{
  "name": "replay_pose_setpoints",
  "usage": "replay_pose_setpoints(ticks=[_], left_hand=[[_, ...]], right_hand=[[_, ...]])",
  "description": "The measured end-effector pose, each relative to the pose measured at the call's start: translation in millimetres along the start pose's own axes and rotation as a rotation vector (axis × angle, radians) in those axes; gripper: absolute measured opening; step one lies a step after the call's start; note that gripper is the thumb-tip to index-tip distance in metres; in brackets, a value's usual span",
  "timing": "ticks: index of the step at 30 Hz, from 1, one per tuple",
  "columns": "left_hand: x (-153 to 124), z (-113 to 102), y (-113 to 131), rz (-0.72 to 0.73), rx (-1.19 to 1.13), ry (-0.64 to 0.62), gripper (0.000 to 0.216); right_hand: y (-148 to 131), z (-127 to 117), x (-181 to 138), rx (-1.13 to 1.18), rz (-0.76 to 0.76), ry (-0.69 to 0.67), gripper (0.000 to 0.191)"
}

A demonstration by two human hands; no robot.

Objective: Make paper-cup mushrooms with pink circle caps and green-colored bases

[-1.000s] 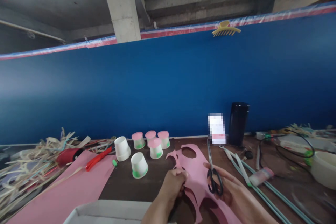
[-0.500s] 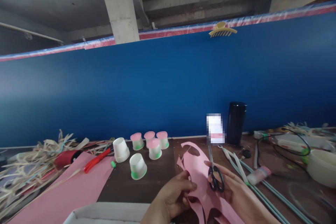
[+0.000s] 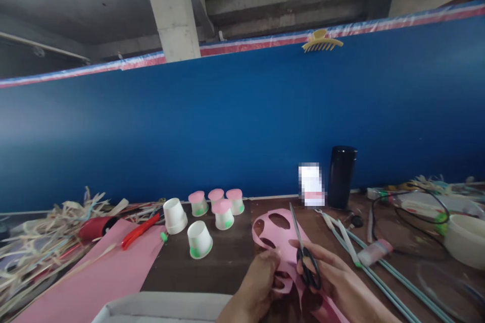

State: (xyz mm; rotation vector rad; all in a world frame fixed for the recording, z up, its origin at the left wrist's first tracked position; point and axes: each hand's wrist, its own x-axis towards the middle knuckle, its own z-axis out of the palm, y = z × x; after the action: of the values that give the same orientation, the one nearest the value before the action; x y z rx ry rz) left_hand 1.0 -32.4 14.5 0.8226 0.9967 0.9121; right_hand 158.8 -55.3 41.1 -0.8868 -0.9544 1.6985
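Observation:
My right hand (image 3: 333,282) grips black-handled scissors (image 3: 303,255), blades pointing up and away over a pink paper sheet (image 3: 271,229) full of round cut-out holes. My left hand (image 3: 259,282) pinches the near edge of that pink sheet, fingers closed on it, just left of the scissors. Both hands sit low at the bottom middle of the view, above the dark brown table (image 3: 223,257).
Two upturned white cups (image 3: 175,214) and several pink-topped cups (image 3: 223,212) stand behind the hands. A large pink sheet (image 3: 94,277), red scissors (image 3: 139,230) and straw scraps (image 3: 41,242) lie left. Black cylinder (image 3: 341,176), green sticks (image 3: 364,267), cables and a bowl (image 3: 466,239) are right. A white box (image 3: 159,308) is near.
The left hand has turned the pink cut-out sheet leftward, so the holes now face up. The scissors have tilted left with the right hand.

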Motion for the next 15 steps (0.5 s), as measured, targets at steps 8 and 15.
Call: replay_pose_setpoints(ticks=[8, 15], left_hand=[[3, -11, 8, 0.293, 0.248, 0.240, 0.032], [-8, -8, 21, 0.553, 0.254, 0.410, 0.029]], right_hand=[[2, -11, 6, -0.017, -0.073, 0.042, 0.047], [-10, 5, -5, -0.136, -0.160, 0.033, 0.047]])
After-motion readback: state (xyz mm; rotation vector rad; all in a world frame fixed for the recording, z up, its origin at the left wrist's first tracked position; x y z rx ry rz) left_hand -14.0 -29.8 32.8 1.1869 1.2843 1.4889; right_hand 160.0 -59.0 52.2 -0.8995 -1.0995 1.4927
